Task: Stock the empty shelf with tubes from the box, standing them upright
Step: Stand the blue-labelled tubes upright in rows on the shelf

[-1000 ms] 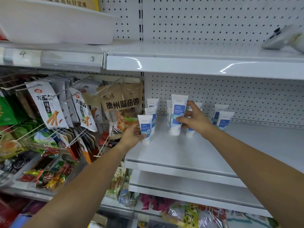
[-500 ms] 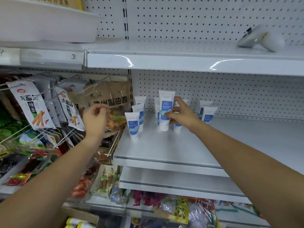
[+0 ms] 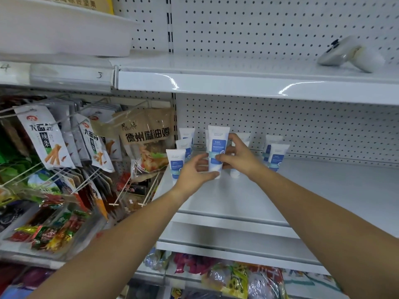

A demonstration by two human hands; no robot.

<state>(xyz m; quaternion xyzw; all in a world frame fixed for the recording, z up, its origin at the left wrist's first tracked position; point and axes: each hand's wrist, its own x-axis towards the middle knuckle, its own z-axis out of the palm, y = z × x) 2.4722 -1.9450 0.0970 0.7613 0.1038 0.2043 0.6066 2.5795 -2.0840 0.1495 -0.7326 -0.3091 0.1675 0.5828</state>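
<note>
White tubes with blue labels already stood upright at the back left of the shelf (image 3: pixel 237 197). A row of small tubes (image 3: pixel 176 162) ran along its left edge, a pair of tubes (image 3: pixel 277 156) stood further right, and at least one more was behind your grips. Your left grip (image 3: pixel 194 172) and right grip (image 3: pixel 240 157) were both curled round the tall tube (image 3: pixel 217 152). It stood upright between them, cap down, either touching the shelf or just above it; I couldn't tell which. Most of the shelf to the right lay bare, so I'd judge the stocking hardly begun. The box was out of view.
</note>
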